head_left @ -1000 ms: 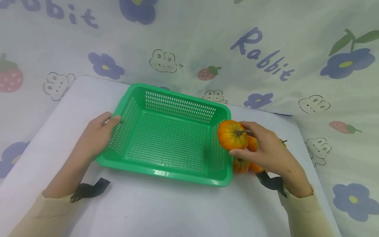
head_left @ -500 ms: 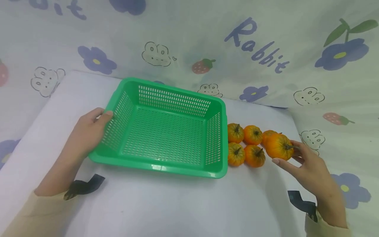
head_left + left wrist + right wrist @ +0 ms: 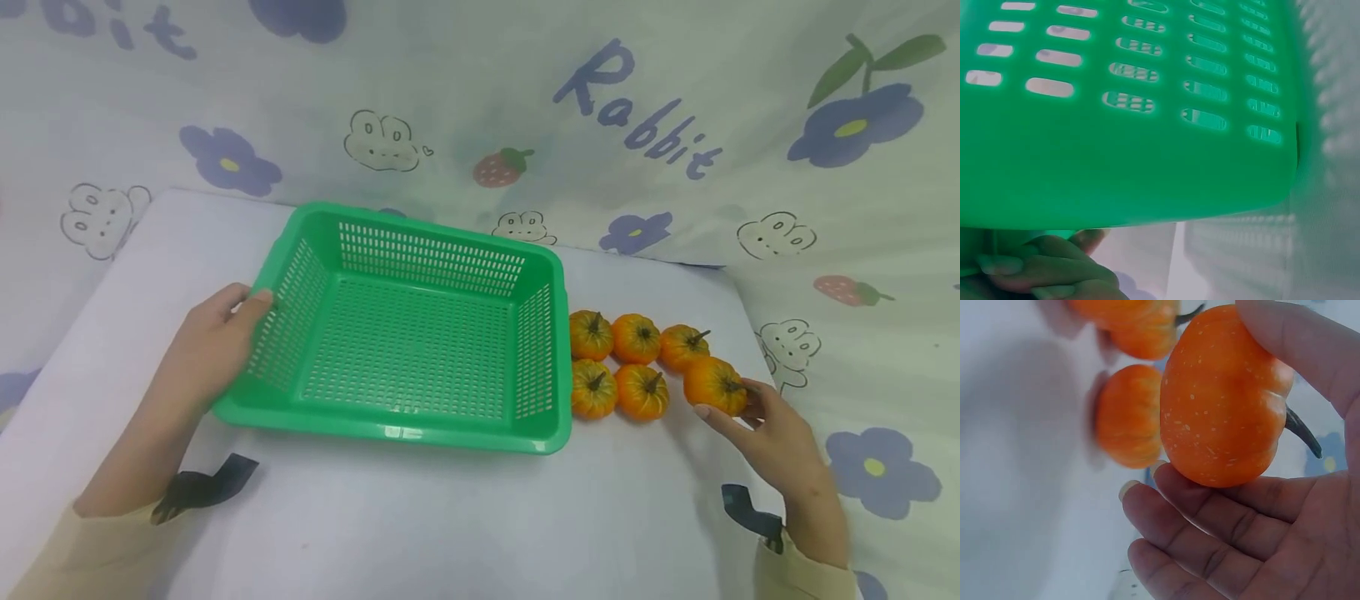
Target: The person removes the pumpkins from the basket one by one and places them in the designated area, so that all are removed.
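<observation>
A green perforated plastic basket point(image 3: 390, 432) stands on the white table with nothing inside it. My left hand point(image 3: 217, 342) grips its left rim, thumb over the edge; in the left wrist view curled fingers point(image 3: 1066, 269) show under the rim. At the right, my right hand point(image 3: 780, 433) holds a small orange pumpkin point(image 3: 712, 387) between thumb and fingers. The right wrist view shows this pumpkin point(image 3: 1225, 400) with its dark stem toward the palm. Several more small pumpkins point(image 3: 642, 392) sit in two rows between the basket and my right hand.
The white tabletop point(image 3: 450, 525) spreads in front of the basket. A printed curtain point(image 3: 450, 100) with rabbits, flowers and strawberries hangs behind the table and down its right side. Black straps point(image 3: 750, 512) cross both wrists.
My right hand has carried the pumpkin from the basket's right rim out to the right, then slightly lower, beside the rows. The left hand keeps its grip; the basket appears shifted left in view.
</observation>
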Available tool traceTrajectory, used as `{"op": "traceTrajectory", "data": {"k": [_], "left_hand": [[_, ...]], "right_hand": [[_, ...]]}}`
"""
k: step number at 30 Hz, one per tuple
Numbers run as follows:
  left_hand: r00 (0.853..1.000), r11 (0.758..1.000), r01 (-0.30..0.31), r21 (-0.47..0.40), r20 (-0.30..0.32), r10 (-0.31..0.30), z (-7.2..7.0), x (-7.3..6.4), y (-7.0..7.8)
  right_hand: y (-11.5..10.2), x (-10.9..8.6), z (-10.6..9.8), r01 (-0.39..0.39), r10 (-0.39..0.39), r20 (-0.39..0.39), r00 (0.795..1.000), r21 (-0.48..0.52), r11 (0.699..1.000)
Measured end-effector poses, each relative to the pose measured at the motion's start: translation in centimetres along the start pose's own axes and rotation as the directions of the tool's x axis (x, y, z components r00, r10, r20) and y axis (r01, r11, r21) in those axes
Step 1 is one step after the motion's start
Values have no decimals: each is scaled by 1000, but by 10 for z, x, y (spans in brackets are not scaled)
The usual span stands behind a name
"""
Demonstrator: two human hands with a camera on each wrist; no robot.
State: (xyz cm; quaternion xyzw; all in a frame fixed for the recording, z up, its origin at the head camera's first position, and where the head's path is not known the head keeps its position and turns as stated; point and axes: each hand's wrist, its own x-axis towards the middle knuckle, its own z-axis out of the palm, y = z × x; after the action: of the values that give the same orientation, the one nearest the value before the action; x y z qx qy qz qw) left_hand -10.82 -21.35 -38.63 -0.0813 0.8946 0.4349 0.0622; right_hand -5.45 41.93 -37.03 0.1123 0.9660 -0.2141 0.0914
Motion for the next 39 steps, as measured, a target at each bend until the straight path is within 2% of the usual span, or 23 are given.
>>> {"op": "traceTrajectory", "data": {"k": [7,18,23,31,39], "left_hand": [[1000,1000,14,-12,1,-14,2,0,1],[1000,1000,25,12,6,-25,3,1,2],[1000,999,30,17,0,-30,2,2,0],[997,996,75,43,19,-76,2,4,-4],[999,998,51,34,15,-51,4,2,-3]], "right_hand": [[19,8,20,-17,16,31,999,29,999],[23,15,33,-101,98,62,993,59,993],[20,17,37,-95,91,65,994,61,994],[17,16,42,-79,76,36,996,110,991],[19,15,44,-86,82,42,996,112,990]]}}
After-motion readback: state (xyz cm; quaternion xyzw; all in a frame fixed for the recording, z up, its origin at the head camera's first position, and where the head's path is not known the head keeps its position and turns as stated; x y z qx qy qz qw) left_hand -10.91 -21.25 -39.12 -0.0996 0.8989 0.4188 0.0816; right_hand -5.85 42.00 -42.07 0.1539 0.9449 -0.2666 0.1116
